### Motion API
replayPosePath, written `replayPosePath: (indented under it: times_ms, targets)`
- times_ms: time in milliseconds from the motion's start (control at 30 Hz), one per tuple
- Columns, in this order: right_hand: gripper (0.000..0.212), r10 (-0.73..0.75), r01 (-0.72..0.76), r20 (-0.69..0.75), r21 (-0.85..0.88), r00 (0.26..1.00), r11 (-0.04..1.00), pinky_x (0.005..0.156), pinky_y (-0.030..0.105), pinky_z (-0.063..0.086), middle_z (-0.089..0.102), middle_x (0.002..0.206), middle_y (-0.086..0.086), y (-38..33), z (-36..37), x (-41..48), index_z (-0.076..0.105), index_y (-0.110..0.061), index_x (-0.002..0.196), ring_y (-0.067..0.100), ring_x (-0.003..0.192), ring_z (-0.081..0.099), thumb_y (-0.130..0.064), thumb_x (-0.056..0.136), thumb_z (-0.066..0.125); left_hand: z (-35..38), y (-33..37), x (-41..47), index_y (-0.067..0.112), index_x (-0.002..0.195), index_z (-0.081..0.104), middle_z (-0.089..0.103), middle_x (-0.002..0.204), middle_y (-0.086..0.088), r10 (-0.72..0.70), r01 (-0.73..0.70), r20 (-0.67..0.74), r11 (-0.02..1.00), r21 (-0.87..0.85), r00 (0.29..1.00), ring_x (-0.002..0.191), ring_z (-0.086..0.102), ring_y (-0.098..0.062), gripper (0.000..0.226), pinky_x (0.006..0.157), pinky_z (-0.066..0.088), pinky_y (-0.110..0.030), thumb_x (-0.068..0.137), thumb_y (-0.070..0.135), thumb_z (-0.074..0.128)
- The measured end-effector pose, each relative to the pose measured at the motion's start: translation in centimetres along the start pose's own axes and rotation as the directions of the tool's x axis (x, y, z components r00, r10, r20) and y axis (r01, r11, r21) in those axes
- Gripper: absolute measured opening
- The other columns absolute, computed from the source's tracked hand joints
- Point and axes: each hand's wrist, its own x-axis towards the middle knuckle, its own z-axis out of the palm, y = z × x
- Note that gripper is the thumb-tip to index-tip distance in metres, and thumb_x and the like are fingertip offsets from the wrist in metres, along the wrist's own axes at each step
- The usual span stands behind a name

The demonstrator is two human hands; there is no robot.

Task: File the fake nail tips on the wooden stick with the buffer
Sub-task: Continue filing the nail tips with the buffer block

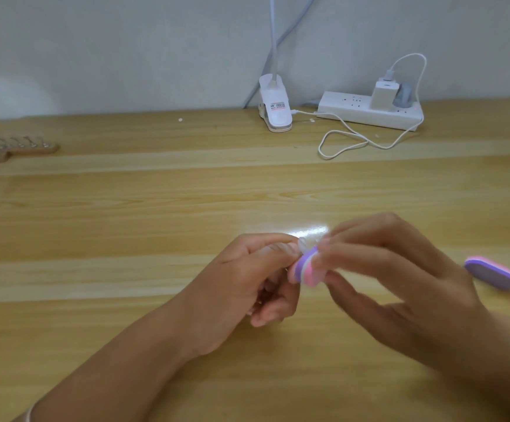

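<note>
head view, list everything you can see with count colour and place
held buffer: one, pink, purple and white, between the hands, blurred
spare buffer: one, purple and pink, on table at right
nail tip: one, clear, at left fingertips
wooden sticks: apparently two, tan, carrying nail tips, far left
clip lamp: one, white, back centre
power strip: one, white, back right
cable: one, white, looped before the strip
table: one, light wood
left hand: pinches nail tip
right hand: pinches held buffer

No legible text (lamp clip label blurred)
</note>
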Motion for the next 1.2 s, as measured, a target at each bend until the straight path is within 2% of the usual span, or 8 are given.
replayPosePath:
  times_ms: [233,367,533,667,800,967,1100,1200]
  targets:
    - [0.026,-0.018,0.018,0.005,0.008,1.000,1.000,0.085,0.034,0.052,0.066,0.102,0.011,-0.3,0.1,0.0,0.071,-0.012,0.112,0.024,0.098,0.065,0.003,0.091,0.066,0.0,-0.1,0.0,0.018,0.066,0.050,0.037,0.044,0.001,-0.005,0.005,-0.002,1.000,-0.008,1.000,0.038,0.029,-0.012,0.032,0.045,0.031,-0.019,0.096,0.024,0.041]
    - [0.021,0.035,-0.035,0.004,-0.018,0.999,0.999,0.082,0.038,0.052,0.065,0.102,0.010,0.8,-0.5,0.3,0.068,-0.009,0.109,0.025,0.094,0.066,0.002,0.092,0.064,-0.1,0.0,0.0,0.020,0.067,0.047,0.038,0.043,0.001,0.001,-0.001,0.007,1.000,-0.005,1.000,0.038,0.028,-0.012,0.029,0.044,0.029,-0.020,0.095,0.025,0.040]
    - [0.026,-0.053,0.054,0.037,-0.043,0.998,0.998,0.088,0.034,0.051,0.066,0.103,0.009,0.1,0.2,-0.1,0.074,-0.006,0.106,0.025,0.101,0.064,0.009,0.086,0.067,0.1,-0.1,0.0,0.019,0.065,0.051,0.031,0.050,-0.010,-0.002,0.001,-0.015,0.999,-0.035,1.000,0.039,0.029,-0.012,0.032,0.044,0.031,-0.017,0.095,0.023,0.042]
    - [0.016,0.032,-0.032,0.039,-0.023,0.999,0.999,0.086,0.036,0.051,0.064,0.103,0.011,1.0,-0.5,0.2,0.072,-0.004,0.104,0.025,0.100,0.064,0.003,0.092,0.062,-0.1,0.0,0.0,0.021,0.066,0.048,0.036,0.045,-0.001,-0.002,0.002,-0.012,1.000,-0.002,1.000,0.040,0.028,-0.013,0.031,0.044,0.029,-0.020,0.095,0.023,0.039]
    - [0.026,-0.038,0.038,0.048,0.012,0.998,0.999,0.088,0.035,0.051,0.061,0.108,0.004,-0.3,0.4,0.1,0.067,-0.009,0.112,0.024,0.103,0.063,0.006,0.091,0.063,0.0,-0.1,0.0,0.018,0.064,0.050,0.031,0.051,-0.005,-0.010,0.007,-0.042,0.998,-0.064,0.999,0.038,0.027,-0.012,0.031,0.042,0.031,-0.015,0.095,0.023,0.043]
    - [0.016,0.045,-0.043,0.039,-0.041,0.998,0.998,0.084,0.037,0.052,0.064,0.103,0.009,1.1,-0.6,0.4,0.071,-0.001,0.105,0.025,0.096,0.065,0.004,0.092,0.062,0.0,0.0,0.1,0.019,0.066,0.047,0.034,0.045,-0.001,-0.010,0.010,-0.002,0.999,-0.039,1.000,0.039,0.026,-0.012,0.030,0.042,0.029,-0.019,0.095,0.023,0.040]
    - [0.026,-0.046,0.046,0.042,0.007,0.998,0.999,0.090,0.032,0.051,0.062,0.109,0.005,-0.1,0.3,0.1,0.068,-0.006,0.111,0.025,0.103,0.064,0.008,0.089,0.064,0.2,0.0,0.1,0.018,0.064,0.051,0.036,0.048,0.001,-0.025,0.022,-0.027,0.995,-0.101,0.999,0.038,0.029,-0.009,0.032,0.040,0.030,-0.016,0.095,0.022,0.043]
    - [0.018,0.002,-0.001,0.045,-0.024,0.999,1.000,0.086,0.035,0.052,0.064,0.104,0.007,0.8,-0.3,0.2,0.071,-0.001,0.105,0.024,0.098,0.065,0.007,0.090,0.064,0.1,0.1,0.1,0.018,0.065,0.048,0.033,0.046,0.001,-0.024,0.023,-0.017,0.997,-0.076,1.000,0.039,0.026,-0.010,0.031,0.040,0.028,-0.017,0.095,0.023,0.042]
